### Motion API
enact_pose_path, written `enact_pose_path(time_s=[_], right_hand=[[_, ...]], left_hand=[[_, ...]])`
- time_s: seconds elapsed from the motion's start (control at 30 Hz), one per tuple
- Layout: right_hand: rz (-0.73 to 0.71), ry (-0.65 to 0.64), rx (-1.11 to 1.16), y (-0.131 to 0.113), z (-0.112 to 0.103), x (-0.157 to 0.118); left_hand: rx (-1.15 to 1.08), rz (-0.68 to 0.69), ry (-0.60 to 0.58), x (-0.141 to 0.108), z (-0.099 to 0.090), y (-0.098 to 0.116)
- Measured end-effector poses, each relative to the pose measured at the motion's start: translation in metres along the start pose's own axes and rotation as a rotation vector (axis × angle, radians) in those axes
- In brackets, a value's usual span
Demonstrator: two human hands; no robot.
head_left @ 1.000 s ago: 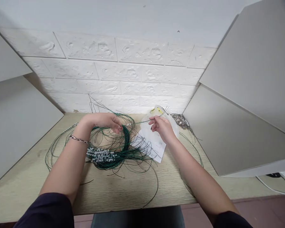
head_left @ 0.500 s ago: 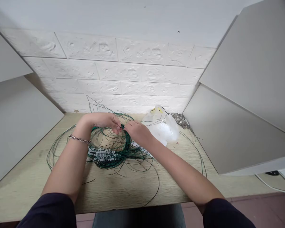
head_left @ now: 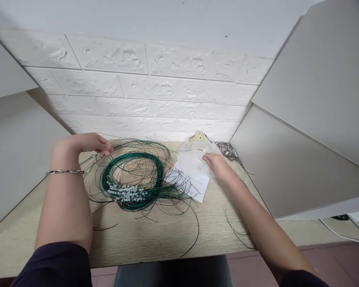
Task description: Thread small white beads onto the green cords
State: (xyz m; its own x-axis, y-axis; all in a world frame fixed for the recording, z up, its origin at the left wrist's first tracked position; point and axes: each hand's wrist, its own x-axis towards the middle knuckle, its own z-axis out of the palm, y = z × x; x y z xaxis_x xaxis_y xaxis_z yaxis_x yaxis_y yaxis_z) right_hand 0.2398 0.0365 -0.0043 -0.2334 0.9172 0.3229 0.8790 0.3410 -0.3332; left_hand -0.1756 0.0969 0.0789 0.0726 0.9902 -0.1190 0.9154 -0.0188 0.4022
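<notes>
My left hand (head_left: 96, 143) is pinched on thin green wire (head_left: 131, 140) at the back left of the table, beside a coil. That coil of dark green wire (head_left: 162, 169) lies flat, with a cluster of small white pieces (head_left: 127, 193) along its near side. Over a clear plastic bag (head_left: 190, 161) is my right hand (head_left: 218, 165), its thumb and fingers closed together. What they hold, if anything, is too small to make out. A white sheet with handwriting (head_left: 199, 185) sticks out from under the bag, partly covered by loose wire ends.
A heap of small grey-brown bits (head_left: 229, 152) lies in the back right corner. White panels (head_left: 287, 159) stand on both sides, and a brick-patterned wall (head_left: 164, 89) closes the back. Loose wire strands (head_left: 237, 233) lie near the front right. A white cable (head_left: 336, 231) runs beyond the right panel.
My hands were together above the coil and have parted. The left has moved left with wire, the right to the plastic bag. More of the coil and paper now shows.
</notes>
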Motion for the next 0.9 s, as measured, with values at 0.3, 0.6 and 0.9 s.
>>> enact_pose_path(time_s=[0.3, 0.6, 0.9], right_hand=[[0.0, 0.132, 0.04, 0.005, 0.021, 0.002], [-0.357, 0.071, 0.179, -0.109, -0.005, -0.013], [-0.474, -0.148, 0.0, -0.187, 0.059, 0.015]], left_hand=[[0.416, -0.03, -0.021, -0.011, -0.006, 0.069], [0.172, 0.298, -0.068, -0.067, -0.005, 0.134], [0.182, 0.259, -0.07, -0.067, -0.005, 0.133]])
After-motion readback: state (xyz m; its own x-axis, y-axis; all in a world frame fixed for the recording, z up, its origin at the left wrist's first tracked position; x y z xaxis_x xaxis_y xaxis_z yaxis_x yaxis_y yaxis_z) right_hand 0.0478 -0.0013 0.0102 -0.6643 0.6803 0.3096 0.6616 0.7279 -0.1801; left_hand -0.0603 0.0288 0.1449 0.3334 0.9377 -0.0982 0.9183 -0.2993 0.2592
